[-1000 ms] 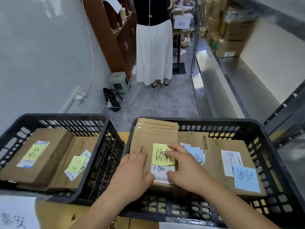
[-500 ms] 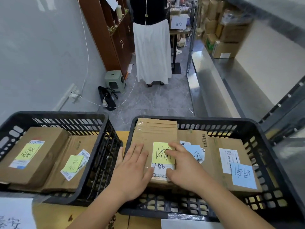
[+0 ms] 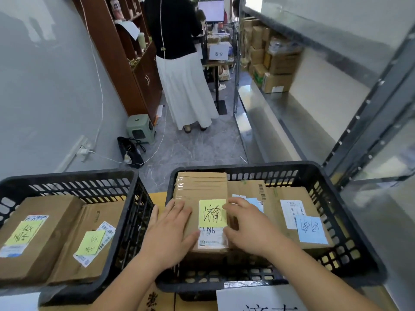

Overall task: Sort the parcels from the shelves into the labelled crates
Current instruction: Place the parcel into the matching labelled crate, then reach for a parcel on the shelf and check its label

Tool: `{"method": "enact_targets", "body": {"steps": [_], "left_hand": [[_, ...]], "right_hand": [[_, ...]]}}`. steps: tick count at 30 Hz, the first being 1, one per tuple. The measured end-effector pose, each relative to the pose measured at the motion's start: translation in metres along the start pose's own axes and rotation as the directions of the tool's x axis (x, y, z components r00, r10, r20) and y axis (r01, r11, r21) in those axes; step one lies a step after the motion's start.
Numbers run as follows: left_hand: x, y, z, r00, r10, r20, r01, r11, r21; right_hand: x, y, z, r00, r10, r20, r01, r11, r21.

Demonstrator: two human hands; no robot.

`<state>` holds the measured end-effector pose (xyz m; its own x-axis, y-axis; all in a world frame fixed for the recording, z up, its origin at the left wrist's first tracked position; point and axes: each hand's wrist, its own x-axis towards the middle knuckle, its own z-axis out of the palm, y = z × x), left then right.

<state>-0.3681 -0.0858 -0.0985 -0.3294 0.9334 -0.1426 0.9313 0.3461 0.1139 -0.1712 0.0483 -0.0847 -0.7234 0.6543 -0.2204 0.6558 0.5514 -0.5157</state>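
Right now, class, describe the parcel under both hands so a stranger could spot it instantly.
Find the right-hand black crate. At its left end lies a brown taped parcel, with the left hand and right hand flat on it. Only it carries a yellow note; its neighbours' notes are blue.

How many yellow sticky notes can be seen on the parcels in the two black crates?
3. Two in the left crate: far-left note and middle note. One in the right crate: note between both hands. Others may be hidden.

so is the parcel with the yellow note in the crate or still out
In. The parcel lies flat inside the right crate, atop other boxes, with the left hand and right hand resting on it.
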Motion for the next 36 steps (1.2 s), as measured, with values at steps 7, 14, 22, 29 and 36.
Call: {"method": "enact_targets", "body": {"steps": [7,14,22,29,36], "left_hand": [[0.000,0.017,-0.016,0.973,0.229,-0.027,-0.228,0.973,0.026],[-0.018,0.065,-0.029,0.844,0.535,-0.044,-0.535,0.845,0.001],[-0.071,0.157,-0.017,0.594,0.804,0.002,-0.804,0.594,0.022],[-0.153,0.251,-0.004,0.379,0.925,0.040,-0.925,0.378,0.021],[-0.252,0.337,0.017,0.243,0.963,0.114,-0.970,0.244,0.003]], "right_hand": [[-0.065,-0.005,-0.025,0.974,0.163,-0.160,-0.182,0.977,-0.112],[-0.158,-0.016,-0.019,0.859,0.393,-0.327,-0.459,0.875,-0.153],[-0.302,-0.023,0.013,0.622,0.654,-0.431,-0.712,0.701,0.038],[-0.424,-0.024,0.040,0.426,0.771,-0.473,-0.814,0.555,0.171],[-0.548,-0.011,0.071,0.276,0.824,-0.496,-0.859,0.443,0.258]]}}
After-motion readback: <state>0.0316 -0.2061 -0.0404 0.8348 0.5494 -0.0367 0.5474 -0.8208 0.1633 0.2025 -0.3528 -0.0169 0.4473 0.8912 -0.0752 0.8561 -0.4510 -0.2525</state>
